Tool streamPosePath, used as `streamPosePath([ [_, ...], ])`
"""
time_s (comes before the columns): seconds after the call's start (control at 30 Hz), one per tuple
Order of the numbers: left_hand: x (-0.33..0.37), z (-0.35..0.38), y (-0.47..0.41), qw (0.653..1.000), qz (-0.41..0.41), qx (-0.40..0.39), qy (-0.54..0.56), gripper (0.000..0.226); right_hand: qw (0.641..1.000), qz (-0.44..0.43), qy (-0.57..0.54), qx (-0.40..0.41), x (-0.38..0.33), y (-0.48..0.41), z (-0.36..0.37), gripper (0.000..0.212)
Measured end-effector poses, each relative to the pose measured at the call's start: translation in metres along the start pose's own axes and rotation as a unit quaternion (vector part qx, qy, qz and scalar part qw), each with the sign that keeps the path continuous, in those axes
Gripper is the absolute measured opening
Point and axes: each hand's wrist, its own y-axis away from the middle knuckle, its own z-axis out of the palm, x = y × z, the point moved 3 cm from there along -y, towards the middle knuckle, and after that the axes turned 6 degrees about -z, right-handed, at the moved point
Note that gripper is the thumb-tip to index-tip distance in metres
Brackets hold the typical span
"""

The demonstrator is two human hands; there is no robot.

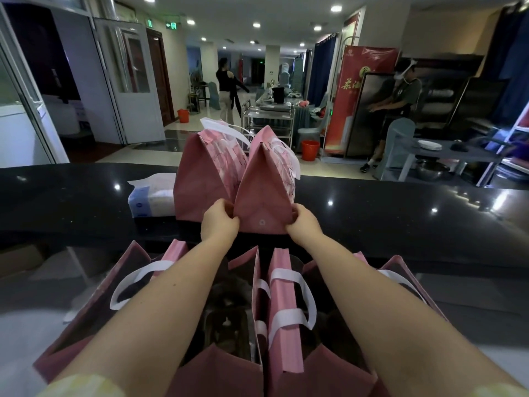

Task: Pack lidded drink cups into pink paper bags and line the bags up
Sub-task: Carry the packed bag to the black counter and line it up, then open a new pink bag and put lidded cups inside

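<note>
Head view (single), forward-down, close over counter (372, 213)

I work at a polished black worktop (372, 202) in a hotel or restaurant service hall. Indicators: stainless steel trolley (269, 110), stacked white plates (429, 145), cloth-covered chair (213, 94), red promotional banner (357, 81), green exit sign (171, 25).

On my counter (372, 213) the right-hand bag (262, 196) and left-hand bag (200, 184) — dusty pink sides, paler pink fronts with a white line print, white handles. Counter is glossy black, finely speckled; tissue pack (148, 199) blue and white. Open bags (283, 290) nearest me pink, white handles — bucket (310, 149) orange-red.
</note>
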Motion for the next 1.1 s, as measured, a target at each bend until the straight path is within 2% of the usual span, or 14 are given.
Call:
streamPosePath([
  [0.17, 0.022, -0.011, 0.031, 0.997, 0.041, 0.054, -0.027, 0.028, 0.99, -0.05, 0.072, -0.113, 0.001, 0.015, -0.035, 0.061],
  [0.23, 0.037, -0.008, 0.049, 0.994, 0.08, 0.057, -0.052, 0.025, 0.982, -0.07, 0.112, -0.136, 0.001, 0.023, -0.055, 0.064],
  [0.37, 0.074, 0.014, 0.094, 0.984, 0.136, 0.0, -0.114, 0.025, 0.974, -0.093, 0.123, -0.166, 0.008, 0.048, -0.1, 0.046],
  [0.53, 0.107, 0.061, 0.17, 0.978, 0.101, -0.094, -0.153, 0.031, 0.97, -0.114, 0.103, -0.188, 0.04, 0.089, -0.161, 0.026],
  [0.63, 0.118, 0.089, 0.225, 0.981, 0.1, -0.103, -0.128, 0.028, 0.97, -0.115, 0.11, -0.184, 0.067, 0.113, -0.187, 0.017],
  [0.77, 0.129, 0.112, 0.288, 0.985, 0.108, -0.055, -0.124, 0.025, 0.975, -0.122, 0.134, -0.129, 0.1, 0.139, -0.216, 0.012],
  [0.9, 0.137, 0.128, 0.345, 0.98, 0.147, 0.015, -0.132, 0.017, 0.96, -0.136, 0.183, -0.16, 0.128, 0.168, -0.229, 0.043],
  [1.0, 0.135, 0.143, 0.377, 0.968, 0.16, 0.033, -0.191, 0.017, 0.946, -0.16, 0.228, -0.168, 0.141, 0.187, -0.23, 0.054],
  [1.1, 0.125, 0.156, 0.395, 0.953, 0.161, 0.027, -0.255, 0.024, 0.926, -0.215, 0.287, -0.119, 0.148, 0.202, -0.235, 0.035],
])
